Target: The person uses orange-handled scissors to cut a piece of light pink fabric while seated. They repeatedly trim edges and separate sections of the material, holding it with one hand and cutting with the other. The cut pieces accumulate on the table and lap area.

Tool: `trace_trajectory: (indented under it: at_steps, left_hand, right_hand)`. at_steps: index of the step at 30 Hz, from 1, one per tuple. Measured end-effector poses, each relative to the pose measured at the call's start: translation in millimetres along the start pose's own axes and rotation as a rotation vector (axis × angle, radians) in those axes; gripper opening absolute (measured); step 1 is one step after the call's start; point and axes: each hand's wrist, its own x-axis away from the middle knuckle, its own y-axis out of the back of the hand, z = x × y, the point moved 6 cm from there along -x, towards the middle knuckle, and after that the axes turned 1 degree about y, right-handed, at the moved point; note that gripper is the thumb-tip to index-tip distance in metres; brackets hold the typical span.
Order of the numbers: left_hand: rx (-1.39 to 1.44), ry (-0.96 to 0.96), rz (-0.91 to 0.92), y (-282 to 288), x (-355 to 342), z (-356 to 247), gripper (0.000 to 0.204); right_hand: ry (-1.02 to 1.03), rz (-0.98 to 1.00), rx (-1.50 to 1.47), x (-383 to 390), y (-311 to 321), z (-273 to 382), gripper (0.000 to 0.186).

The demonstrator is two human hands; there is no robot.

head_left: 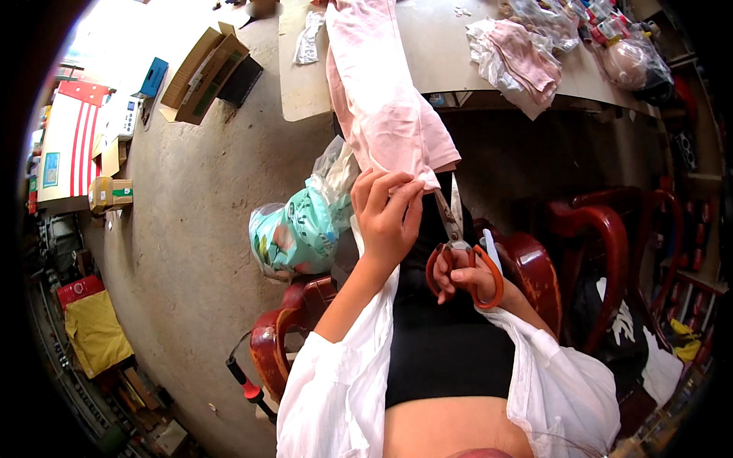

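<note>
Pink fabric, apparently a garment (385,99), hangs from the table's front edge toward my lap. My left hand (387,210) is closed on its lower hem, pinching the cloth between thumb and fingers. Just right of it, my right hand (467,276) holds a pair of scissors (456,238) with orange-red handles, fingers through the loops. The blades point away from me and stand a little apart, their tips close beside the hem. Whether a blade touches the cloth, I cannot tell.
A pale table (435,46) lies ahead, bearing more pink cloth in clear plastic (519,65) at right. A green plastic bag (294,233) stands left of my knees. Dark red wooden chair arms (527,267) flank me. Cardboard boxes (202,72) sit on the floor, far left.
</note>
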Motion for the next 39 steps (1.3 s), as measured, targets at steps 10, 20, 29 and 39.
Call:
trace_trajectory:
  at_steps: [10, 20, 29, 39]
  left_hand:
    - [1.013, 1.039, 0.358, -43, 76, 26, 0.025]
    - [1.723, 1.509, 0.086, -77, 69, 20, 0.017]
    - [1.477, 1.378, 0.2, -71, 66, 29, 0.021]
    - [1.625, 1.416, 0.046, -70, 69, 35, 0.009]
  right_hand:
    - [-0.044, -0.178, 0.071, 4, 3, -9, 0.028]
    - [-0.028, -0.208, 0.049, 12, 3, -19, 0.028]
    - [0.078, 0.024, 0.086, -9, -11, 8, 0.051]
    - [0.107, 0.009, -0.008, -1, -8, 1, 0.09]
